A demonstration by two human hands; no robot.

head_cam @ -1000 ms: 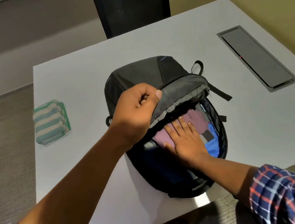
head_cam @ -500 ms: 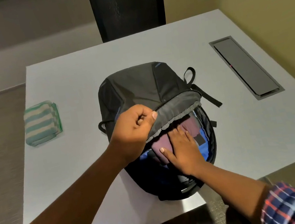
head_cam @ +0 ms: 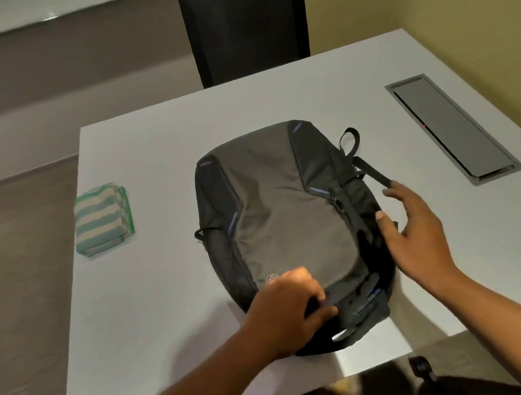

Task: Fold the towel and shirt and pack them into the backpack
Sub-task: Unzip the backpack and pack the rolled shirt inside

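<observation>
A grey and black backpack (head_cam: 288, 223) lies flat on the white table (head_cam: 180, 302), its front flap down over the opening. My left hand (head_cam: 290, 314) grips the flap's near edge by the zip. My right hand (head_cam: 411, 233) is out of the bag, fingers spread, thumb touching the backpack's right side. A folded green and white striped towel (head_cam: 102, 219) lies on the table at the left, apart from the bag. The shirt is hidden from view.
A black chair (head_cam: 245, 19) stands behind the table's far edge. A grey recessed cable panel (head_cam: 452, 128) is set in the table at the right. The backpack's straps (head_cam: 369, 171) trail toward it.
My right hand came out of the backpack and moved to its right side. My left hand brought the raised flap down over the opening, hiding the pink shirt.
</observation>
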